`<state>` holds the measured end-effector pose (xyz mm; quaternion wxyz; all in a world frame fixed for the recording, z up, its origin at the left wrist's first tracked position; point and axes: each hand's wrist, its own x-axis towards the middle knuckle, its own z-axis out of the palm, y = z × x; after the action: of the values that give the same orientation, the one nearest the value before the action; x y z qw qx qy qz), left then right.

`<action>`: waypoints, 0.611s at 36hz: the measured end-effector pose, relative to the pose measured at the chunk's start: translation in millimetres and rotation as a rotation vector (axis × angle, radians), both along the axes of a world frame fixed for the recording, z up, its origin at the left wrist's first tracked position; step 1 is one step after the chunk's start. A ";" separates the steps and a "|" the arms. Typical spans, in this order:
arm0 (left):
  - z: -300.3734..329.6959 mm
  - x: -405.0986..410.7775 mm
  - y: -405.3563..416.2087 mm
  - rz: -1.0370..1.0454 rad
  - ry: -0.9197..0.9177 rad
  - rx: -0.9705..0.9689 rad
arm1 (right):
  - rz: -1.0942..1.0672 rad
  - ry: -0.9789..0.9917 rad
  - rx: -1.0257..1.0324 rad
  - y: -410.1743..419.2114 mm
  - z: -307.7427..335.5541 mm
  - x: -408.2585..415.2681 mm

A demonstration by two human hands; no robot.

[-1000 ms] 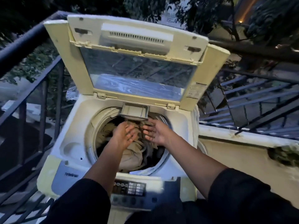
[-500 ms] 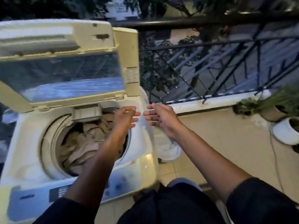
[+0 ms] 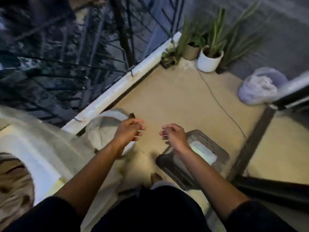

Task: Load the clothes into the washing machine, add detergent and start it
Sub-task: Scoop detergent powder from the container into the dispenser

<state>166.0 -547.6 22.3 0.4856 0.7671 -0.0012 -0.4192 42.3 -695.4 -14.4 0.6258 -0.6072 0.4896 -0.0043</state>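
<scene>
Both hands, left hand [image 3: 129,132] and right hand [image 3: 173,136], hang empty with fingers loosely curled over the floor [image 3: 175,101]; the washing machine [image 3: 41,148] with clothes [image 3: 13,178] lies to their left, nearer the left hand.

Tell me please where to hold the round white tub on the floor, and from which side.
Take the tub by its rim, coming from above with a hand on each side. It stands upright, mouth up, so the rim is exposed. Two dark tabs on the rim may be handles, but the blur hides that.
</scene>
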 end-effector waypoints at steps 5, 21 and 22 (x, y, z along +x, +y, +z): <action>-40.2 -41.9 -65.0 -0.239 0.054 0.110 | -0.049 0.242 -0.194 -58.7 -46.7 -83.7; -162.3 -158.4 -184.1 -0.765 0.072 0.370 | -0.224 0.541 -0.219 -107.0 -169.6 -204.9; -169.4 -162.8 -187.2 -0.766 0.077 0.379 | -0.214 0.544 -0.190 -106.9 -174.6 -205.5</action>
<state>3.2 -734.8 -147.1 0.1452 0.7708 -0.1909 -0.5902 -163.3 -802.3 -189.0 0.4083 -0.5869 0.6976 0.0467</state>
